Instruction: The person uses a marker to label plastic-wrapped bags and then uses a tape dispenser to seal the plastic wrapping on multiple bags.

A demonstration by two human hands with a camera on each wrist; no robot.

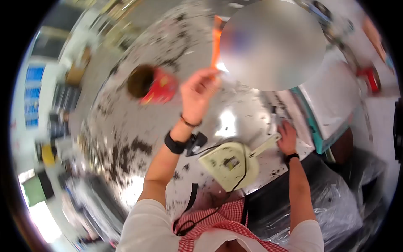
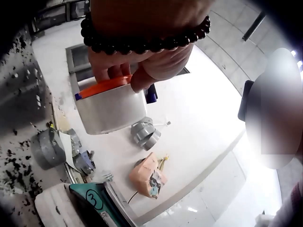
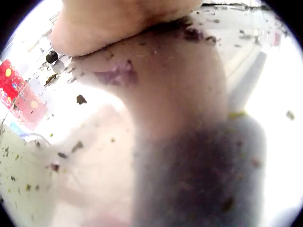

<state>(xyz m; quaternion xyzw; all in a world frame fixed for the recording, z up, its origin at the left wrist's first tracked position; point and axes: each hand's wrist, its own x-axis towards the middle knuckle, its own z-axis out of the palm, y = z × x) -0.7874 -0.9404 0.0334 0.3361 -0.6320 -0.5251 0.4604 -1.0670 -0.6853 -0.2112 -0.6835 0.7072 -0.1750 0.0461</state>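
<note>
My left hand [image 1: 197,94] is raised over the metal table, its thumb and fingers pinching the orange edge of a white, round-sided object [image 2: 113,111]. I cannot tell what kind of object it is. In the head view its orange part [image 1: 216,44] shows beyond the fingertips, partly behind a blurred patch. My right hand [image 1: 286,136] rests palm down on the table, fingers extended, beside the handle end of a pale yellow-green dustpan [image 1: 228,166]. A small black-topped thing [image 1: 273,110] stands just beyond its fingertips. In the right wrist view only the heel of that hand [image 3: 123,23] shows.
Dark flakes lie scattered over the table [image 1: 121,109]. A red open-topped container [image 1: 163,86] stands left of my left hand. To the right is a teal-edged scale [image 1: 310,122] marked 3. Grey tape rolls [image 2: 144,133] and a pinkish packet [image 2: 147,176] lie on a white surface.
</note>
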